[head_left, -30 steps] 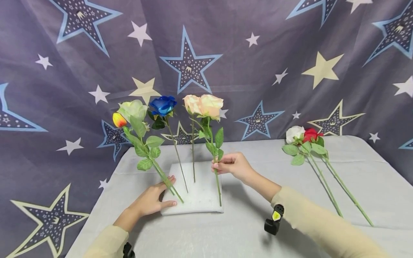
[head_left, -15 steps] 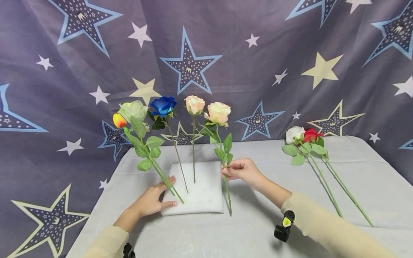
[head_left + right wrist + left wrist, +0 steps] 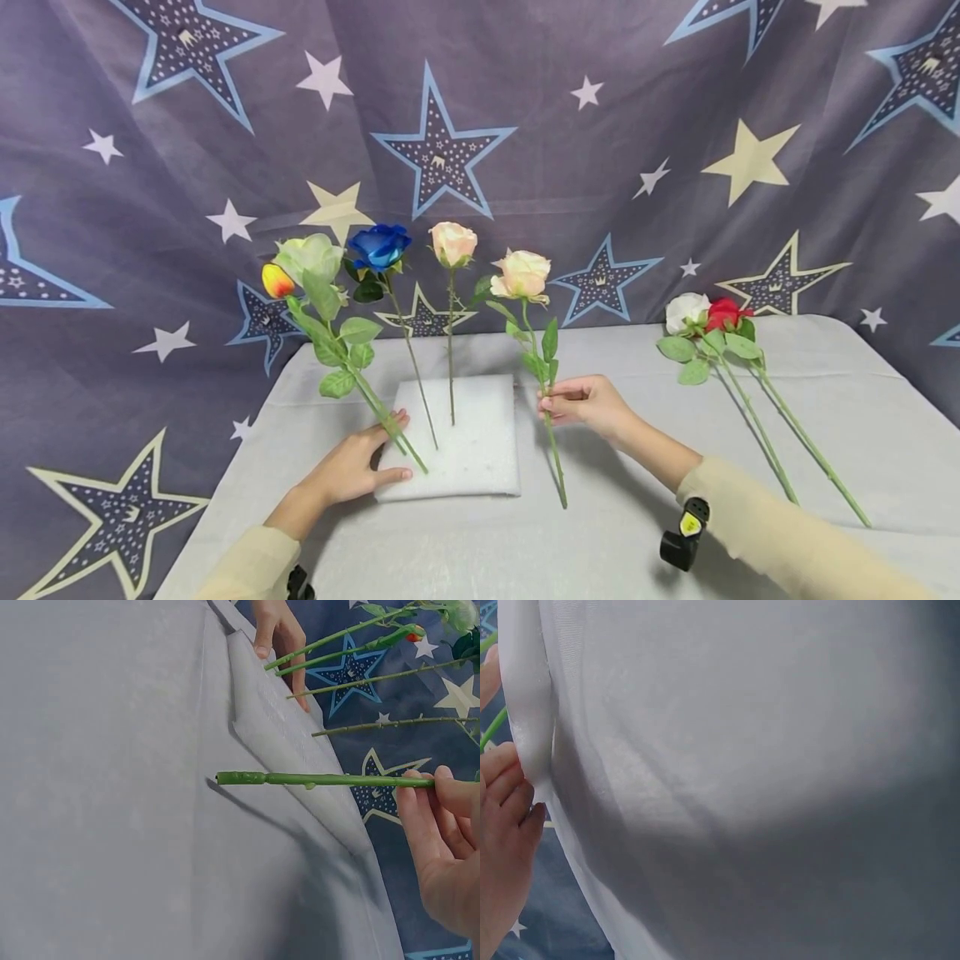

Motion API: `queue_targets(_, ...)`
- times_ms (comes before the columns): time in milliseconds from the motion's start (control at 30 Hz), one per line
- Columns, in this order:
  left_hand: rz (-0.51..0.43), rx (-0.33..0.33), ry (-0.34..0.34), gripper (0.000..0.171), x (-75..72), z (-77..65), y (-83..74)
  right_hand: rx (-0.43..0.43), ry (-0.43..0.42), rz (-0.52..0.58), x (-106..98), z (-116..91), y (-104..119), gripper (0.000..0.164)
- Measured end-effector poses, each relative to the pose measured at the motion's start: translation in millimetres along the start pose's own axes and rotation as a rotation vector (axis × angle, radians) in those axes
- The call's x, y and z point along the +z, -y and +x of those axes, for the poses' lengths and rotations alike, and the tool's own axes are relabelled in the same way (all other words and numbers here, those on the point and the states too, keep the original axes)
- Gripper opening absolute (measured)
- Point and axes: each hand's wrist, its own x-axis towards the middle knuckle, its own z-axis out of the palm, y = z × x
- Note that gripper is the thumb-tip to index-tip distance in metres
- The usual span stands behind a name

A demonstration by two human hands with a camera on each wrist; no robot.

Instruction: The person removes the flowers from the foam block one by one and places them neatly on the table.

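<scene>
My right hand [image 3: 588,406] pinches the green stem of a pale pink rose [image 3: 521,275], which stands nearly upright to the right of a white foam block [image 3: 480,467]. In the right wrist view the cut end of this stem [image 3: 240,778] hangs over the cloth, apart from the foam. My left hand [image 3: 352,467] rests on the left side of the foam, thumb and fingers spread, other fingers along its edge in the left wrist view. Stuck in the foam are a second pink rose [image 3: 453,243], a blue rose [image 3: 380,247], a pale green flower [image 3: 311,257] and an orange-yellow tulip [image 3: 277,281].
A white rose [image 3: 686,313] and a red rose [image 3: 726,314] lie at the right on the light grey tablecloth [image 3: 615,542], their stems pointing toward the front. Behind the table hangs a dark curtain [image 3: 555,183] with a star pattern.
The right hand has carried its pink rose rightward and toward the front, off the foam block's right edge. The left hand and the flowers in the foam have stayed in place.
</scene>
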Motion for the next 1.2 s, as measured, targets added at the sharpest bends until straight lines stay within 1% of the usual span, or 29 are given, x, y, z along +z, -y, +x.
queue_targets(200,0.001,0.006,-0.012,0.083,0.8,-2.1,-1.0,0.020,-0.023,0.050,-9.0,-5.8,-4.1,0.038)
queue_targets(367,-0.003,0.013,-0.022,0.082,1.1,-3.0,-2.1,0.047,-0.060,0.088,-17.9,-11.4,-6.3,0.041)
queue_targets(500,-0.008,0.007,-0.018,0.083,1.3,-3.2,-2.2,0.063,-0.081,0.074,-25.9,-16.7,-8.0,0.042)
queue_targets(667,-0.009,0.002,-0.008,0.083,1.1,-3.7,-2.3,0.066,-0.084,0.053,-37.7,-24.0,-11.1,0.043)
queue_targets(900,-0.013,0.016,-0.020,0.083,1.8,-3.5,-2.0,0.076,-0.107,0.037,-53.5,-36.1,-11.2,0.045)
queue_targets(1200,-0.017,0.005,-0.016,0.083,0.4,-2.3,0.1,0.082,-0.134,0.025,-78.2,-50.4,-12.8,0.040)
